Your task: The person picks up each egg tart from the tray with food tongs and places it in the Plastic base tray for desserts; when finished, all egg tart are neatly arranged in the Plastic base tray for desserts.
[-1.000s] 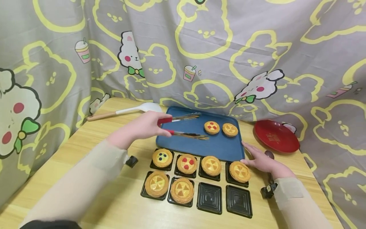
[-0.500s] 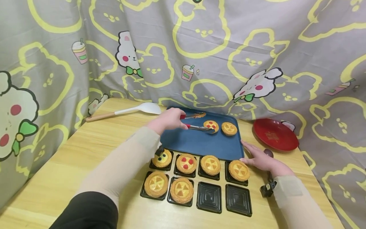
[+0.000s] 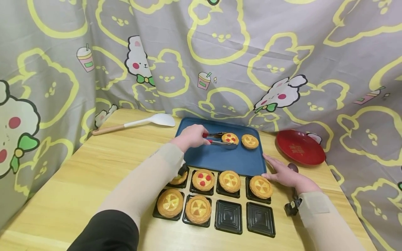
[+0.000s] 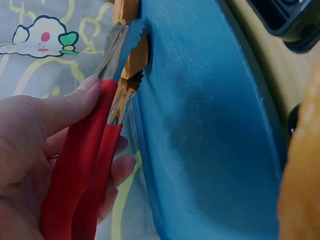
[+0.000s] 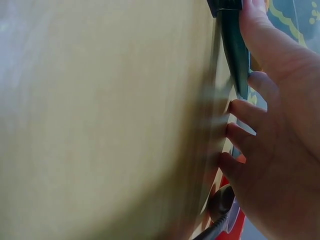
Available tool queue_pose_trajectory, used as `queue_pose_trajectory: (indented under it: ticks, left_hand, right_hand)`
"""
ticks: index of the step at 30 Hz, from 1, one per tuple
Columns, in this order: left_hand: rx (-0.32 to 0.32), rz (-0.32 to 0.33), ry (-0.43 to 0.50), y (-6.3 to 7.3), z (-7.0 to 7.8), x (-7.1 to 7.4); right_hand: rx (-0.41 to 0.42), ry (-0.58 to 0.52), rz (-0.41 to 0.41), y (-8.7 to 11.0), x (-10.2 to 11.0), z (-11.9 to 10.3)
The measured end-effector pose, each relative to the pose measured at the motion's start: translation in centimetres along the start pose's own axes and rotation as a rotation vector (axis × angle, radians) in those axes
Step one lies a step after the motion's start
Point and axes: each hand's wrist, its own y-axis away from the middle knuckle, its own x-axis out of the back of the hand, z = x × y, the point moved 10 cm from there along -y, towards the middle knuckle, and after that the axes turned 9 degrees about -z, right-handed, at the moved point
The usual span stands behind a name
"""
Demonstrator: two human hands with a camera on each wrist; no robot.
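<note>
My left hand (image 3: 194, 135) grips red-handled tongs (image 4: 90, 165) over the blue tray (image 3: 220, 160). In the head view, the tong tips lie on either side of an egg tart with red berry topping (image 3: 230, 138), which sits on the tray. Just right of it is a plain egg tart (image 3: 250, 141). My right hand (image 3: 284, 173) rests at the tray's right edge with spread fingers, as the right wrist view also shows. Egg tarts stand on several small black square bases in front; the blueberry tart (image 3: 178, 179) is partly hidden by my left wrist.
Two bare black bases, the left one (image 3: 228, 216) and the right one (image 3: 260, 219), lie in the front row. A white turner with a wooden handle (image 3: 161, 120) lies at back left. A red plate (image 3: 301, 148) leans at back right, near a dark spoon (image 3: 293, 167).
My left hand has moved right with the tongs, which were spread above the tray's left part and now straddle the red-berry tart. My right hand stays at the tray's edge.
</note>
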Motion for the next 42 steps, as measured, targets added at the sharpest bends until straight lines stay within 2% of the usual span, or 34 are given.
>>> queue_pose_trajectory:
  ticks: [6,12,17,23,28,32,37,42]
  left_hand:
    - [-0.014,0.008,-0.023,1.4,0.7,0.3]
    - [-0.068,0.009,-0.042,3.8,2.2,1.3]
    - [-0.14,-0.014,-0.011,6.9,3.5,1.9]
    - [-0.24,-0.038,0.012,11.7,5.0,1.8]
    - [-0.314,-0.049,-0.024,15.8,6.0,0.8]
    - [-0.367,-0.075,-0.054,18.2,6.7,-1.0]
    - [-0.42,-0.103,-0.145,19.9,7.4,-3.3]
    - [-0.434,-0.104,-0.195,20.5,7.7,-4.6]
  right_hand:
    - [-0.019,0.006,-0.006,0.1,-0.2,0.2]
    - [-0.032,0.0,-0.014,0.2,-0.2,0.3]
    - [-0.03,-0.001,-0.014,0.1,-0.1,0.3]
    - [-0.024,-0.007,-0.012,0.1,-0.1,0.2]
    - [-0.021,-0.006,-0.003,0.2,0.1,0.2]
    - [-0.023,-0.003,-0.006,0.1,0.1,0.2]
    - [-0.025,-0.003,-0.007,0.0,0.0,0.2]
    - [-0.021,-0.006,-0.008,0.0,0.0,0.2]
